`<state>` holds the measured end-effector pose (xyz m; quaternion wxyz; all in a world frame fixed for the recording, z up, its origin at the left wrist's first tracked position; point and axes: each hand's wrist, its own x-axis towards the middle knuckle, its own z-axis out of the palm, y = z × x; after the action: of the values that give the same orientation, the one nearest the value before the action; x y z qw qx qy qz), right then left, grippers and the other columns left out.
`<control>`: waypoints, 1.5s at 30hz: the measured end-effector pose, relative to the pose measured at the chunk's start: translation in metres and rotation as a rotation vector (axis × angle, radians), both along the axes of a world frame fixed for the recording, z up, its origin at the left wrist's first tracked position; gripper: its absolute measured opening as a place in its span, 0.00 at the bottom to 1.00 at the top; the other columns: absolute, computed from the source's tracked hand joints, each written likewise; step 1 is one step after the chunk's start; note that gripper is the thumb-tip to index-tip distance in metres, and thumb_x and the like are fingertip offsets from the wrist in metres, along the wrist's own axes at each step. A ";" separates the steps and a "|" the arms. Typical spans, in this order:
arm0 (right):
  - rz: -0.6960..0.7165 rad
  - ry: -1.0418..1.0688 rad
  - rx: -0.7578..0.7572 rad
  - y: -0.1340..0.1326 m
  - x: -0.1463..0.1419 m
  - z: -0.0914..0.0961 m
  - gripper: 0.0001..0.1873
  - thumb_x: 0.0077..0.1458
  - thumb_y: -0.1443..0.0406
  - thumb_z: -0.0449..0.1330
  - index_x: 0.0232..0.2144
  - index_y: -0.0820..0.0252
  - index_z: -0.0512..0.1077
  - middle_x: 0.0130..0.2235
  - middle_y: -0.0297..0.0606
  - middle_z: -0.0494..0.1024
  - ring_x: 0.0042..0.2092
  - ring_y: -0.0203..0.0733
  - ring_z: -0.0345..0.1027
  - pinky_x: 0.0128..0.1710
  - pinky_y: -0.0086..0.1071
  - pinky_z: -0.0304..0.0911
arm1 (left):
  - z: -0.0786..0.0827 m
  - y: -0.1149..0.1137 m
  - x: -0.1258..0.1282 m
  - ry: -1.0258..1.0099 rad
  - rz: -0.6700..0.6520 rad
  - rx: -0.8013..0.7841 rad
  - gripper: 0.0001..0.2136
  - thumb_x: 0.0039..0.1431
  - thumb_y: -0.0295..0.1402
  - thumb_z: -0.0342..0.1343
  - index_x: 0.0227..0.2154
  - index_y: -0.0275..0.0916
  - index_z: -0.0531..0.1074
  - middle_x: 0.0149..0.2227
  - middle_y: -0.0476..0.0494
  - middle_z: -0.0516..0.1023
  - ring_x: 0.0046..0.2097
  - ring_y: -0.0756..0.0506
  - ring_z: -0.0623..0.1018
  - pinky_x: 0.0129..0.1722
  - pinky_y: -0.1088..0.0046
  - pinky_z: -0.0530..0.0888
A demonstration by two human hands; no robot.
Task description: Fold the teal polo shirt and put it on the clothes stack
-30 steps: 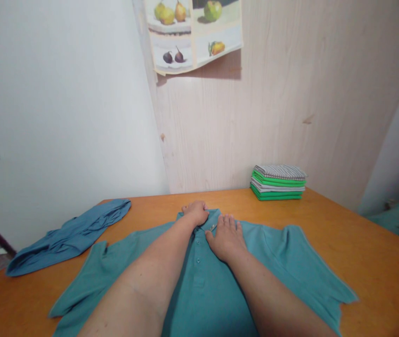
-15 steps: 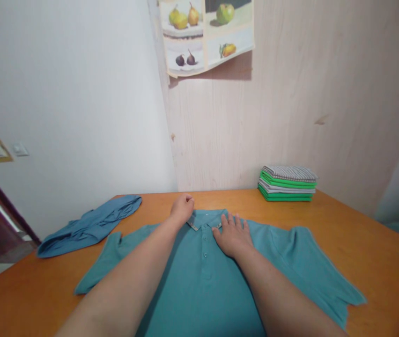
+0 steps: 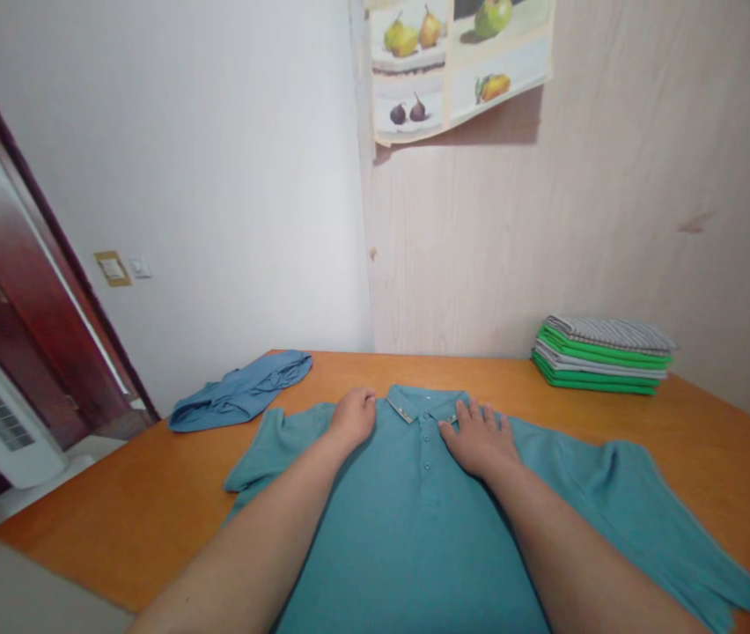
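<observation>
An orange table (image 3: 117, 519) bears the shirt (image 3: 408, 528) — pale walls (image 3: 243, 176) behind.

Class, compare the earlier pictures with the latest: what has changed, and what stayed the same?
The left hand has moved left off the collar, to the upper edge of the teal shirt; whether it grips cloth is unclear. The view has swung left. The right hand stays flat at the collar's right side; the folded stack and blue garment stay put.
</observation>
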<state>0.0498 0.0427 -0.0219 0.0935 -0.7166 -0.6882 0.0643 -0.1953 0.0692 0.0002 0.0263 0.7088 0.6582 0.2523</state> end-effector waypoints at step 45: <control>0.013 -0.132 -0.006 0.008 0.015 -0.008 0.43 0.60 0.42 0.36 0.69 0.59 0.48 0.71 0.44 0.47 0.70 0.57 0.38 0.65 0.55 0.38 | -0.002 -0.014 -0.004 0.208 0.034 -0.342 0.42 0.57 0.66 0.28 0.68 0.49 0.52 0.71 0.43 0.45 0.70 0.30 0.43 0.60 0.31 0.38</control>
<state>0.0647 0.0504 -0.0294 0.0452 -0.7151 -0.6972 0.0198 -0.1995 0.0551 -0.0018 0.0738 0.7050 0.7026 0.0626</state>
